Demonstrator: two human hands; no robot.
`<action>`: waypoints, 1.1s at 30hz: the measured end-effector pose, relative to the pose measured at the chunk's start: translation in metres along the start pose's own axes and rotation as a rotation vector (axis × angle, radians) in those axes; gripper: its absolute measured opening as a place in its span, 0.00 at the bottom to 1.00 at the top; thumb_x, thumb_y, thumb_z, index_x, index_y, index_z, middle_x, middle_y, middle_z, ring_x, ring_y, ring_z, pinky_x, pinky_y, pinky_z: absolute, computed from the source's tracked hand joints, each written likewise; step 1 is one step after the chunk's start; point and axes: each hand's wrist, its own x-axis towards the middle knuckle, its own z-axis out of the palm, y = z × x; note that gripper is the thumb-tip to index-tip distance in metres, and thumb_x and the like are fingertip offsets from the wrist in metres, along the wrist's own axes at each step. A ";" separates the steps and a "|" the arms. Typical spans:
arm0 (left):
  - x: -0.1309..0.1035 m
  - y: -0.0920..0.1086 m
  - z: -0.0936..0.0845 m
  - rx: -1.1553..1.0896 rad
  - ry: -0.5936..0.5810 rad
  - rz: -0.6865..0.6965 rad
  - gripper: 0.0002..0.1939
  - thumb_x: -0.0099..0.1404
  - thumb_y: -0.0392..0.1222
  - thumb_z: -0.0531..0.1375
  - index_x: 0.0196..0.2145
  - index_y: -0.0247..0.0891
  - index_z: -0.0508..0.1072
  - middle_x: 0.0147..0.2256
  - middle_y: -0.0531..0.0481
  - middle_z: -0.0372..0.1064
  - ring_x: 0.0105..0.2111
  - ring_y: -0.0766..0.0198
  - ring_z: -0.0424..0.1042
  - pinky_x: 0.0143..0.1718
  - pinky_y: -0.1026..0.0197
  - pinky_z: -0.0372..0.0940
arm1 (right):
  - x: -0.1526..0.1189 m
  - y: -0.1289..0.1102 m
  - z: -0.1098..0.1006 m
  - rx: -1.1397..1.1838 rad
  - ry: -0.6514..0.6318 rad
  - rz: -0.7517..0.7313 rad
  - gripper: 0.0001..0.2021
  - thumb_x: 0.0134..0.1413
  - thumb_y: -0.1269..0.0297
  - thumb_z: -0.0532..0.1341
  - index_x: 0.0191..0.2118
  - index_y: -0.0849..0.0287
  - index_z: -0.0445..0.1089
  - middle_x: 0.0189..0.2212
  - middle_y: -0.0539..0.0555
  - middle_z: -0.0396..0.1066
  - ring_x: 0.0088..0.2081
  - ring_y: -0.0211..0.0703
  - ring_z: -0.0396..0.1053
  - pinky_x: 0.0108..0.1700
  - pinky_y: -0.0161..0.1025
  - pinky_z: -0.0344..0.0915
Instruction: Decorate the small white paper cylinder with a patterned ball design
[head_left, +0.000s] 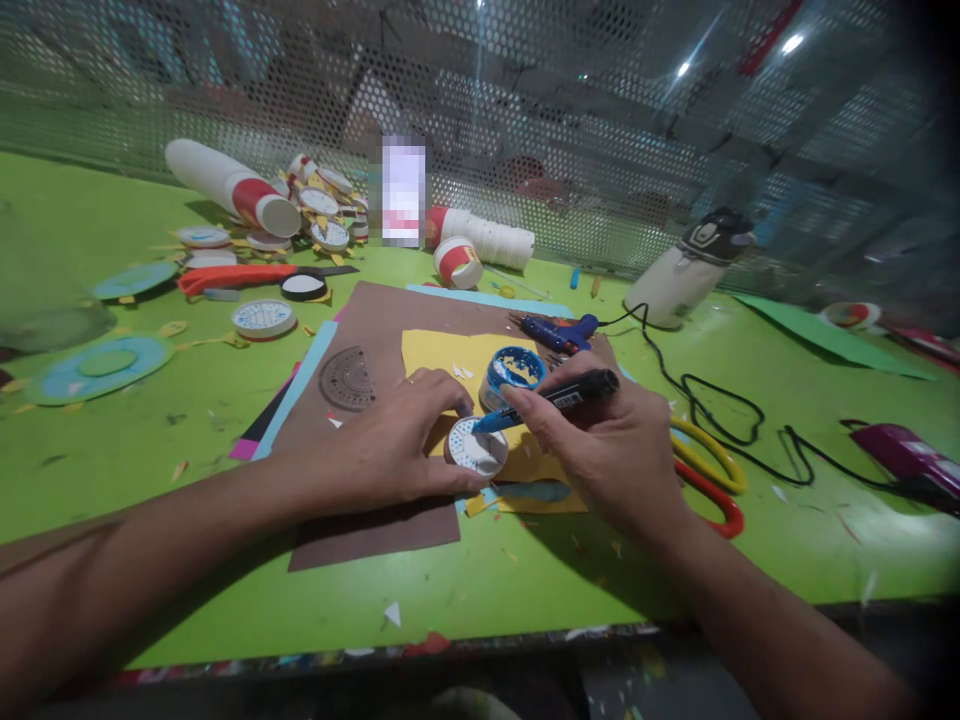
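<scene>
One white disc, dotted in blue, sits under a marker

Low on a green tabletop, the white disc lies on a yellow sheet, itself spread over a larger brown sheet, just in front of a blue-rimmed jar. Its flat, round face is ruled into sections by thin dark lines; small blue dots crowd the left part, while the right and lower parts show plain white. A narrow brownish edge shows around its left side. The person's left hand grasps the disc by its rim, thumb along the near edge and fingertips curled at the far edge. The right hand grips the marker, black at the back and bright blue toward the front, its tip at the upper part of the face. Beyond the jar, a blue glue gun rests with its black cord trailing off to the right; yellow and red scissor handles lie beside the right wrist, and a clear protractor lies beyond the left hand. Farther left, a second disc bears similar blue marks, near an orange-handled cutter and a long stack of paper cups
</scene>
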 end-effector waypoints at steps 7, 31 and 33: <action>0.001 -0.002 0.000 -0.015 0.003 -0.005 0.22 0.58 0.54 0.65 0.44 0.40 0.66 0.46 0.45 0.66 0.45 0.52 0.66 0.44 0.51 0.63 | 0.001 -0.003 -0.005 0.200 0.192 0.058 0.12 0.53 0.58 0.67 0.26 0.56 0.67 0.17 0.46 0.65 0.18 0.36 0.63 0.22 0.37 0.61; -0.004 0.006 -0.005 -0.013 -0.053 0.045 0.23 0.62 0.53 0.61 0.51 0.39 0.69 0.52 0.43 0.63 0.52 0.51 0.64 0.54 0.47 0.62 | 0.004 -0.003 -0.007 0.350 0.235 0.119 0.10 0.53 0.60 0.67 0.27 0.55 0.67 0.15 0.46 0.64 0.16 0.36 0.63 0.19 0.37 0.62; -0.005 0.005 -0.006 -0.021 -0.054 0.048 0.24 0.61 0.52 0.62 0.51 0.38 0.69 0.53 0.42 0.63 0.53 0.51 0.64 0.55 0.47 0.61 | 0.005 -0.003 -0.008 0.322 0.225 0.120 0.10 0.54 0.60 0.66 0.27 0.55 0.67 0.15 0.45 0.64 0.16 0.36 0.62 0.19 0.36 0.62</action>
